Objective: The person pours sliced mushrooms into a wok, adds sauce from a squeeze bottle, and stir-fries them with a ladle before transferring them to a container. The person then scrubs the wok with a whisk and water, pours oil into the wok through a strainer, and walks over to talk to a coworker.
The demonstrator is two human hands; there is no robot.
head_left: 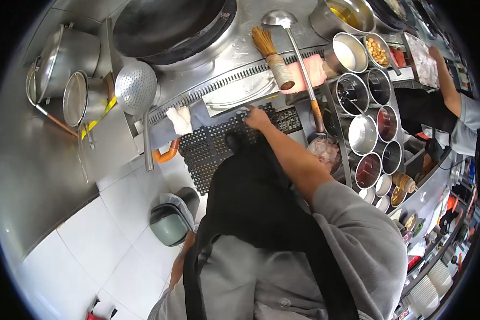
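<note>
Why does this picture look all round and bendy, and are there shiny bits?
Head view: probably a very wide lens, so edges curve and corners go black; head view: pale glare on the steel counter; head view: the wok looks dark inside.

The person is wearing a grey shirt (pixel 360 229) with a short, loose sleeve (pixel 338 205) and a round button (pixel 285 302). Over it, a plain black apron (pixel 250 200) is showing wide straps toward the bottom edge.

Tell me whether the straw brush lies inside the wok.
No, the straw brush lies outside the wok, beside the long-handled ladle.
</note>
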